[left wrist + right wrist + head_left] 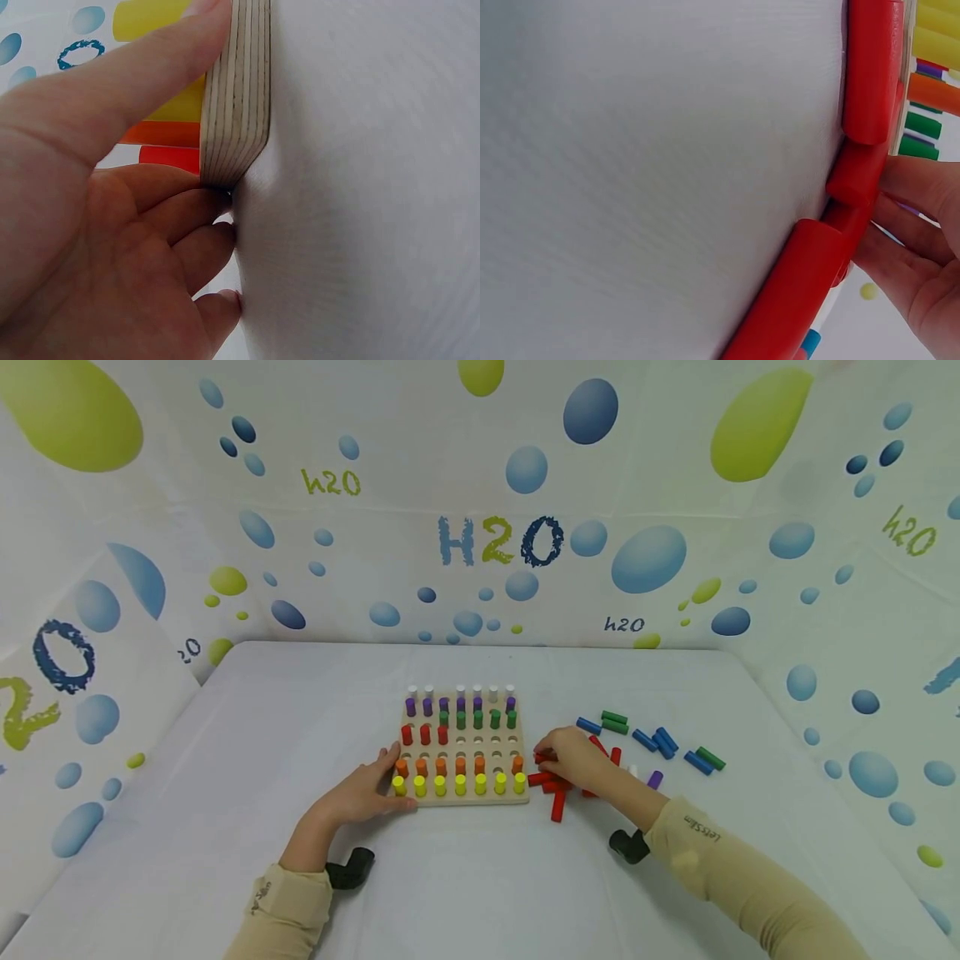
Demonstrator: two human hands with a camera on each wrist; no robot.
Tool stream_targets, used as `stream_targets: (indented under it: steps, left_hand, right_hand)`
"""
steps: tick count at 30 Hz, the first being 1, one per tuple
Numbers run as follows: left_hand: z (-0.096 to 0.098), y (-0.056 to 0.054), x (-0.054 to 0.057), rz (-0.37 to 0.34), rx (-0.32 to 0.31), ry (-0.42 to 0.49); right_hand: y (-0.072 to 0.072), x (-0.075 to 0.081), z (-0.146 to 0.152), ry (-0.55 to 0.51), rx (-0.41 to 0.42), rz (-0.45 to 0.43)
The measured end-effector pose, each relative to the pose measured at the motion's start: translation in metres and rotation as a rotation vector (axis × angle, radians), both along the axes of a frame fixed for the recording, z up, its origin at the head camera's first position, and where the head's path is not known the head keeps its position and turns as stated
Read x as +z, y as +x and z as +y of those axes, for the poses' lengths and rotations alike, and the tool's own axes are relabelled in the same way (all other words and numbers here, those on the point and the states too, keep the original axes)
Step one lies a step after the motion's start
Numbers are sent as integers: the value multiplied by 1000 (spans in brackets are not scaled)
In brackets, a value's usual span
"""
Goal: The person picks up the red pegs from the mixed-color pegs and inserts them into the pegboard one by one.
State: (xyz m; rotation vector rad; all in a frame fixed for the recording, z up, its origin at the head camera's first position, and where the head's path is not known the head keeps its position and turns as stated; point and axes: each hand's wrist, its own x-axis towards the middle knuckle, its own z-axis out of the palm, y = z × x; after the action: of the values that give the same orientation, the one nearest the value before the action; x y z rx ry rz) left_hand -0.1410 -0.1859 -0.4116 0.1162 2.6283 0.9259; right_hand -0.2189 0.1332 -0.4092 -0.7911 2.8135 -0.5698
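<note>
A wooden pegboard (pixel 465 803) lies on the white table with rows of coloured pegs upright in it: white at the back, then purple, green, red, orange and yellow. My left hand (pixel 367 791) holds its near left corner, thumb along the front edge, fingers at the left side. The left wrist view shows that thumb against the layered plywood edge (pixel 238 82). To the right of the board, my right hand (pixel 576 760) reaches down among loose red pegs (pixel 557 806) and pinches one red peg (pixel 539 758). In the right wrist view, nearer red pegs (pixel 786 292) hide its fingertips.
Loose blue pegs (pixel 644 740) and green pegs (pixel 615 726) lie scattered behind and right of the right hand. A purple peg (pixel 655 779) and a partly hidden white peg (pixel 633 771) lie by the right forearm. A patterned cloth (pixel 420 568) hangs behind the table.
</note>
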Motion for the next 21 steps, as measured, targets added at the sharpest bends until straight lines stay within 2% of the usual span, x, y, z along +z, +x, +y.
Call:
stream_targets:
  steps: [7,21]
  left_hand:
    - [0,-1,-1,4,1,0]
    - [0,1,0,-2,8,4]
  right_hand:
    - [0,0,-1,12,32,29]
    - [4,1,1,-8,27,62]
